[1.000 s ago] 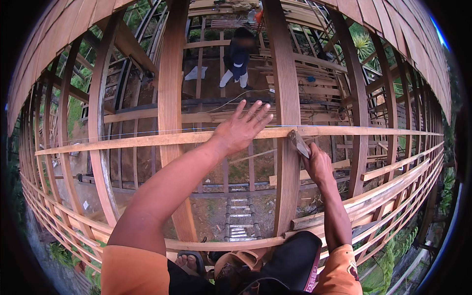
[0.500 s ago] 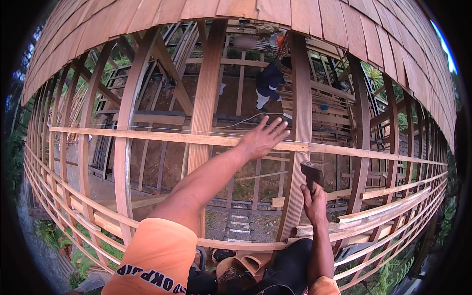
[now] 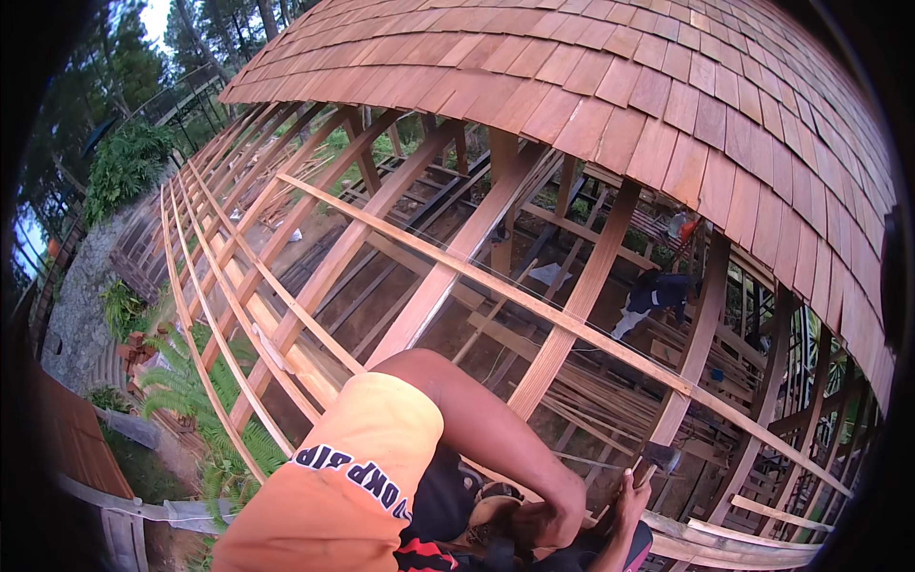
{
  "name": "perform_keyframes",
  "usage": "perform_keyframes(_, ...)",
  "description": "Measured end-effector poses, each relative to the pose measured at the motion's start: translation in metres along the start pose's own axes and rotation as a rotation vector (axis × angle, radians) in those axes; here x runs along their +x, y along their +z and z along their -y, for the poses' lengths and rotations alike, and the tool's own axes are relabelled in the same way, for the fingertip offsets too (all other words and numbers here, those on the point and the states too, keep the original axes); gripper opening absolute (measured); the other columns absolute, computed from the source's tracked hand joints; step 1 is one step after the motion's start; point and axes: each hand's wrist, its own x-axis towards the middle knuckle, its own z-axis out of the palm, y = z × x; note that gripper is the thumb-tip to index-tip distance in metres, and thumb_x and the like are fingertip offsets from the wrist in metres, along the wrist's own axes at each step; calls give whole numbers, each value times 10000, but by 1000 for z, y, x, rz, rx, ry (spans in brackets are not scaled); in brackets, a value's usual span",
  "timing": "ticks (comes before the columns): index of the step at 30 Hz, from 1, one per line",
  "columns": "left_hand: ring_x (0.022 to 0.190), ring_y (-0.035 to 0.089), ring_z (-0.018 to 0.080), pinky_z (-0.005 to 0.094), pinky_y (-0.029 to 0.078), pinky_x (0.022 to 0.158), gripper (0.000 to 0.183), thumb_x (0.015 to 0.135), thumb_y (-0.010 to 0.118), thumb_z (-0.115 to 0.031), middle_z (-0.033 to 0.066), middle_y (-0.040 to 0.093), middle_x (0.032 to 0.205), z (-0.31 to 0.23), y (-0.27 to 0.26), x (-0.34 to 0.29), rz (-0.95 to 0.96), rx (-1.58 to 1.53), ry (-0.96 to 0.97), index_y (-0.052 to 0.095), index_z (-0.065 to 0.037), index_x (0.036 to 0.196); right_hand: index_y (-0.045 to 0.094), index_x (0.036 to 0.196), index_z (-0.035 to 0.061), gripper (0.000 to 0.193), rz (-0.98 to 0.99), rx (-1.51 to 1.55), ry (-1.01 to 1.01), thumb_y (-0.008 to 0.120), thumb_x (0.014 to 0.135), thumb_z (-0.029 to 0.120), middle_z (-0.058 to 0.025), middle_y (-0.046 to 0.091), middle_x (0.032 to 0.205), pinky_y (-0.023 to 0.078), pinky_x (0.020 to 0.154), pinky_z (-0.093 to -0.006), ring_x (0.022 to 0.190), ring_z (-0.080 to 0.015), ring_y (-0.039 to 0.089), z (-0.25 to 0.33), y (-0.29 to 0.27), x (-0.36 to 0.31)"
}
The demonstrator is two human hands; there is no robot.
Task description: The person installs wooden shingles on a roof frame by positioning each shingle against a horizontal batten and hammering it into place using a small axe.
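Note:
My right hand (image 3: 624,508) is closed round the handle of a hammer (image 3: 660,458), its dark head standing up beside a rafter. My left arm is bent back toward my waist. There my left hand (image 3: 536,524) is low by a brown pouch (image 3: 484,518), its fingers hidden. In front of me a long thin batten (image 3: 457,264) runs slantwise across several sloping rafters (image 3: 545,377). A thin string follows the upper side of the batten.
Wooden shingles (image 3: 610,57) cover the roof above the batten. Below, between the rafters, a person in dark clothing (image 3: 658,292) bends over near stacked boards. More battens (image 3: 238,315) cross the rafters at the left. Ferns (image 3: 195,396) and a grey path lie outside.
My left hand has come back from the batten to my waist. The right hand and hammer are lower in view. The view has swung left and tilted.

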Motion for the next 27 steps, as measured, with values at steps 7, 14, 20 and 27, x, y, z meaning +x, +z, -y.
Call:
perform_keyframes(7,1000,646,340,464,492,858,364,787,640,-261,184,673,1060,-37,78,12,-50,-32,-29,707,-21,1052,534,842,80,276,11,169,91,683,949,286,17,469,601,387,423,-288,474,-103,481,11,33,4)
perform_keyframes(14,1128,601,343,457,450,972,441,825,605,-308,199,625,1206,-45,104,29,-20,50,-10,673,-20,1152,661,1026,-43,381,-122,-263,-74,735,860,292,-189,687,820,517,752,-427,782,-297,681,-18,19,32)
perform_keyframes(20,1238,562,346,451,415,1070,507,858,575,-348,211,584,1331,-25,152,15,46,96,-26,644,-19,1237,652,1012,-54,482,-141,-293,-66,742,833,385,-257,704,908,525,800,-450,892,-416,693,15,29,8)
perform_keyframes(27,1287,545,357,438,401,1118,561,867,555,-384,221,562,1394,-23,162,1,172,42,-79,619,-37,1303,651,1130,-42,563,-114,-250,-9,745,826,423,-284,702,989,524,873,-456,1005,-414,686,6,33,19)
